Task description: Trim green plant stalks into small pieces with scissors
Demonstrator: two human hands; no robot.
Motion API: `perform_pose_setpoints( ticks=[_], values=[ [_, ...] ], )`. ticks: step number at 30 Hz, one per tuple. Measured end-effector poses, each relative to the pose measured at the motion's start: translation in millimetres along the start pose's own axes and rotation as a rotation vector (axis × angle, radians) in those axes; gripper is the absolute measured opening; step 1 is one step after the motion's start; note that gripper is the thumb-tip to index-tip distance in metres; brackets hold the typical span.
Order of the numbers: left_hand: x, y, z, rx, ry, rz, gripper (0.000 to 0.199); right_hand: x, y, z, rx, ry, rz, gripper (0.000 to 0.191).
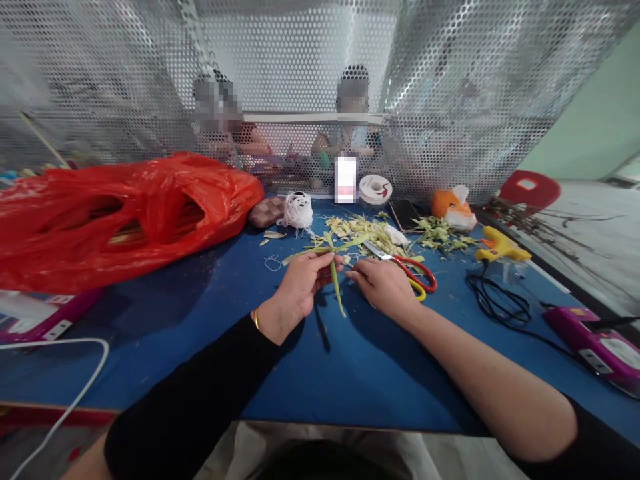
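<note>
My left hand (299,283) pinches several green leaf strips (338,290) between thumb and fingers. They cross each other, and one hangs down toward me. Just to the right, my right hand (383,283) is closed with its fingertips together near the strips; what it holds, if anything, is hidden. Red-handled scissors (430,275) lie beyond that hand, blades pointing away to the left. A yellow handle (419,291) shows beside them, partly covered by the hand. Behind the strips spreads a pile of leaf scraps (350,230), near a ball of white string (299,210).
A big red plastic bag (125,220) fills the left side. A ribbon spool (375,190), a dark phone (404,215) and a tissue pack (454,208) stand at the back. A yellow glue gun (500,245) and a purple power strip (595,343) lie right. People sit behind a perforated metal screen (295,60).
</note>
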State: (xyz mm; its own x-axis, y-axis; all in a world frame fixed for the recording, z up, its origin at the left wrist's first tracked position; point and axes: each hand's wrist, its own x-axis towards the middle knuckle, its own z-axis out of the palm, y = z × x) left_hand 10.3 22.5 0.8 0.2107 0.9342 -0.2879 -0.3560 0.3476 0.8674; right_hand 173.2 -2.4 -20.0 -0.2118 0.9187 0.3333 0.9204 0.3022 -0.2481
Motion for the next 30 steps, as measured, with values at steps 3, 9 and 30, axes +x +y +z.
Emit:
perform_pose_setpoints(
  ticks=[3,9,30],
  values=[
    [-1.8,0.6,0.6,-0.006,-0.017,-0.013,0.01,-0.3,-2.0,-1.0,-0.043,-0.012,-0.03,0.027],
    [-1.0,-0.7,-2.7,-0.022,-0.03,-0.005,0.01,-2.9,-3.5,-1.5,-0.077,-0.021,-0.074,0.029],
    [-2.9,1.1,-0.1,-0.027,-0.041,-0.029,0.012,-5.6,-4.5,-2.3,-0.099,-0.043,-0.098,0.024]
  ],
)
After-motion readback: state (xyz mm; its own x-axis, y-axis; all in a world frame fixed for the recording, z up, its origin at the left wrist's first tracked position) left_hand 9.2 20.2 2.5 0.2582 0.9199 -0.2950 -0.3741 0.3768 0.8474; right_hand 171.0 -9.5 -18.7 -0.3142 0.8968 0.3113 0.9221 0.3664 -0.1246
